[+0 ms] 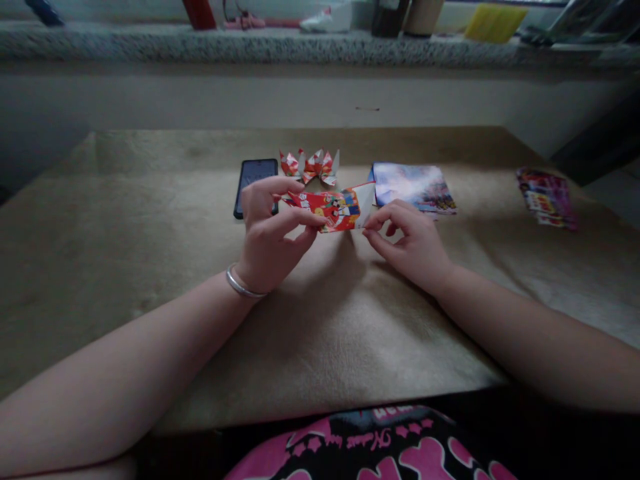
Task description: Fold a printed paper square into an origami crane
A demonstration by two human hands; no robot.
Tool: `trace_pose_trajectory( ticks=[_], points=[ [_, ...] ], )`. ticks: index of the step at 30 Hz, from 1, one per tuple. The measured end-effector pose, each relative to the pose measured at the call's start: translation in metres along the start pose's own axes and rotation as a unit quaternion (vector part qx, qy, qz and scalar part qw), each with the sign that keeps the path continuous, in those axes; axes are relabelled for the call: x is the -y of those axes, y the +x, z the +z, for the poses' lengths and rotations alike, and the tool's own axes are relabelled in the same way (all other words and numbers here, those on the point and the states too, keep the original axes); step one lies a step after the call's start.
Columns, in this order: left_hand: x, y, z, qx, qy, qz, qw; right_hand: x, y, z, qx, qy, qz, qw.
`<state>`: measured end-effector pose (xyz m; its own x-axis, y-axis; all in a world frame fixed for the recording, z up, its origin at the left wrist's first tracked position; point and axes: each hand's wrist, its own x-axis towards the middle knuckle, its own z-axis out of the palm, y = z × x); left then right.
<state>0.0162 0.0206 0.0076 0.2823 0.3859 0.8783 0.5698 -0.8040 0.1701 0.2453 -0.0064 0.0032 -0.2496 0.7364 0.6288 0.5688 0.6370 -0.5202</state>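
Note:
Between my hands, raised over the table, is a piece of red printed paper (340,208) with a coloured picture and a white folded flap at its right end. My left hand (275,223), with a silver bangle at the wrist, pinches its left part between thumb and fingers. At the lower right corner, my right hand (407,240) pinches the paper's edge between thumb and fingertip. Just behind stands a folded paper piece (313,167) in red and white with several pointed tips. A dark phone (255,175) lies behind my left hand, partly hidden by it.
The table (150,280) has a tan cover. Behind my right hand lies a blue and white printed sheet or packet (415,187). Colourful printed packets (545,199) sit at the far right. A granite sill (280,48) beyond carries a yellow sponge-like block (495,23) and other items.

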Motion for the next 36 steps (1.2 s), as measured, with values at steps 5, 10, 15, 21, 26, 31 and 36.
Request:
trace_pose_trajectory(
  ticks=[5, 10, 15, 21, 26, 31, 36],
  points=[
    [0.006, -0.005, 0.003, 0.026, -0.004, -0.033, 0.999, -0.002, -0.001, 0.001, 0.010, 0.004, 0.010, 1.000],
    [0.010, -0.009, 0.004, 0.116, -0.033, -0.066, 0.991, -0.001, -0.001, 0.000, 0.035, -0.007, 0.037, 0.999],
    [0.007, -0.009, 0.002, 0.183, -0.103, -0.086, 0.974, -0.003, 0.000, -0.001, 0.052, -0.025, 0.038, 0.998],
    [0.002, -0.008, 0.001, 0.209, -0.158, -0.132, 0.956, -0.010, -0.001, 0.002, 0.072, -0.035, 0.055, 0.995],
    [0.007, -0.014, 0.008, 0.168, -0.227, -0.209, 0.936, -0.010, -0.001, 0.003, 0.070, -0.038, 0.035, 0.996],
    [0.016, -0.021, 0.017, 0.154, -0.233, -0.245, 0.928, -0.009, 0.000, 0.003, 0.062, -0.045, 0.051, 0.996],
    [0.019, -0.023, 0.018, 0.177, -0.224, -0.249, 0.926, -0.010, 0.000, 0.003, -0.018, -0.030, 0.094, 0.995]
  ],
)
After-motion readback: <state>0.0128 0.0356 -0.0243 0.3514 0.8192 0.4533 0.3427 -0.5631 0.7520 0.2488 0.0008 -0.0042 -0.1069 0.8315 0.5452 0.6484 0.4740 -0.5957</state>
